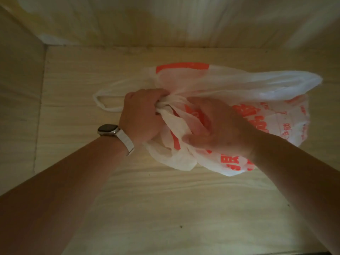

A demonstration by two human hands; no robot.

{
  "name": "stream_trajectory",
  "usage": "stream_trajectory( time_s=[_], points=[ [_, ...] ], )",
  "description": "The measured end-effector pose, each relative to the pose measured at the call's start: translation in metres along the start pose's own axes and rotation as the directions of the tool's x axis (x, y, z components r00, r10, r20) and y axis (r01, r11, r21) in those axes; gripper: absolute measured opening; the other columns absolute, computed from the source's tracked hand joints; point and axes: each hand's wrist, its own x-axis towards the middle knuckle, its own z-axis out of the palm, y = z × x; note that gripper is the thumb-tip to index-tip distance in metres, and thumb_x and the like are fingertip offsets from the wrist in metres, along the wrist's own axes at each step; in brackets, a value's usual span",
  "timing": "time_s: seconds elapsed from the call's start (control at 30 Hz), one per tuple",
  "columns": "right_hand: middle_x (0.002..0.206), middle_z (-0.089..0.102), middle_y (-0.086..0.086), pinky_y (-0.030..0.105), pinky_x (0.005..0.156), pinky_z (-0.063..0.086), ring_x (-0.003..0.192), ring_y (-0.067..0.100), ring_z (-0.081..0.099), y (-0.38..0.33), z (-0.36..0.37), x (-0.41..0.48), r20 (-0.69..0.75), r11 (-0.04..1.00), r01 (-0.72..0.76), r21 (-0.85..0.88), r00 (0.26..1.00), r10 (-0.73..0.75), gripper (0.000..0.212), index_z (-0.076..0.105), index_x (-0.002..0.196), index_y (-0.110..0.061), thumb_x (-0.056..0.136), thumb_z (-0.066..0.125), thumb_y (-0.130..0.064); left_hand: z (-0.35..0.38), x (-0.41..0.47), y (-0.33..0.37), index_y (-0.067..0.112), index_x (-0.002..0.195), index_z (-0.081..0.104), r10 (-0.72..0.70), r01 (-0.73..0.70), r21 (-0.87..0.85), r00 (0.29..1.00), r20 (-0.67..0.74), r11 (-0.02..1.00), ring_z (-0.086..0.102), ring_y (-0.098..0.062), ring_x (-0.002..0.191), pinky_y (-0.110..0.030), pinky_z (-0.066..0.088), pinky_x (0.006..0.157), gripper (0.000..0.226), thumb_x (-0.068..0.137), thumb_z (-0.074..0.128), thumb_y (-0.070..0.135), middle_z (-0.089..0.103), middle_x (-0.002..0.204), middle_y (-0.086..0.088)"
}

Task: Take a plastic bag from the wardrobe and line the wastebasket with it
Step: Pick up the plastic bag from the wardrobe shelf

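Observation:
A bundle of white plastic bags (pixel 257 92) with orange print lies on the pale wooden wardrobe shelf (pixel 165 208). My left hand (pixel 141 116) is closed around the gathered neck of the bundle, a white watch on its wrist. My right hand (pixel 220 129) reaches into the opening of the outer bag, its fingers curled among the inner bags. One bag handle (pixel 104 102) loops out flat on the shelf to the left of my left hand. The wastebasket is not in view.
The shelf is boxed in by a wooden side wall (pixel 18 107) on the left and a back wall (pixel 165 24) behind the bags. Bare shelf board lies in front of the bags.

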Motion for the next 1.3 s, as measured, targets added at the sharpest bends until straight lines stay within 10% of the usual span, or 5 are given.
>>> stream_trajectory(
  time_s=[0.17, 0.43, 0.67, 1.0, 1.3],
  points=[
    [0.112, 0.066, 0.001, 0.043, 0.095, 0.045, 0.106, 0.027, 0.059, 0.005, 0.016, 0.000, -0.234, 0.972, 0.045, -0.229, 0.967, -0.099, 0.053, 0.059, 0.124, -0.021, 0.079, 0.065, -0.049, 0.002, -0.022, -0.005, 0.022, 0.097, 0.073, 0.200, -0.200, -0.038, 0.980, 0.012, 0.979, 0.057, -0.023, 0.097, -0.043, 0.044, 0.089, 0.033, 0.070, 0.060, 0.037, 0.064, 0.097, 0.007],
    [0.099, 0.069, 0.002, 0.045, 0.086, 0.049, 0.094, 0.029, 0.062, -0.001, 0.028, 0.007, -0.366, 0.981, 0.025, -0.191, 0.926, -0.095, 0.037, 0.070, 0.105, -0.018, 0.081, 0.050, -0.038, 0.008, -0.045, 0.010, 0.015, 0.130, 0.050, 0.250, -0.281, 0.110, 0.939, 0.237, 0.953, 0.032, -0.026, 0.141, -0.050, 0.022, 0.115, 0.099, 0.060, 0.053, 0.085, 0.037, 0.151, -0.007],
    [0.090, 0.067, -0.002, 0.041, 0.084, 0.049, 0.085, 0.019, 0.061, -0.004, 0.022, -0.001, -0.269, 0.994, 0.085, -0.063, 0.958, -0.099, 0.031, 0.069, 0.106, -0.018, 0.089, 0.048, -0.034, 0.023, -0.049, 0.014, 0.016, 0.101, 0.060, 0.263, -0.251, 0.202, 0.964, -0.033, 0.947, 0.061, -0.018, 0.094, -0.040, 0.007, 0.119, 0.047, 0.075, 0.057, 0.056, 0.066, 0.093, 0.004],
    [0.098, 0.066, -0.009, 0.025, 0.078, 0.046, 0.089, 0.006, 0.060, -0.009, 0.006, -0.031, -0.246, 0.978, 0.015, 0.210, 0.969, 0.038, 0.027, 0.064, 0.109, -0.025, 0.090, 0.050, -0.039, 0.009, -0.056, 0.049, 0.051, 0.130, 0.037, 0.158, -0.034, -0.517, 0.967, 0.198, 0.855, 0.064, 0.000, 0.098, -0.032, 0.056, 0.079, 0.066, 0.073, 0.070, 0.050, 0.064, 0.112, 0.021],
    [0.104, 0.068, -0.009, 0.039, 0.092, 0.048, 0.101, 0.012, 0.061, 0.011, 0.033, -0.035, -0.271, 0.996, -0.019, 0.083, 0.962, 0.041, 0.034, 0.064, 0.115, -0.028, 0.083, 0.053, -0.033, 0.050, -0.068, 0.028, 0.023, 0.132, 0.053, 0.420, -0.421, -0.030, 0.907, -0.021, 0.907, 0.059, -0.021, 0.086, -0.026, 0.032, 0.088, 0.048, 0.086, 0.062, 0.033, 0.068, 0.094, 0.001]
  ],
)
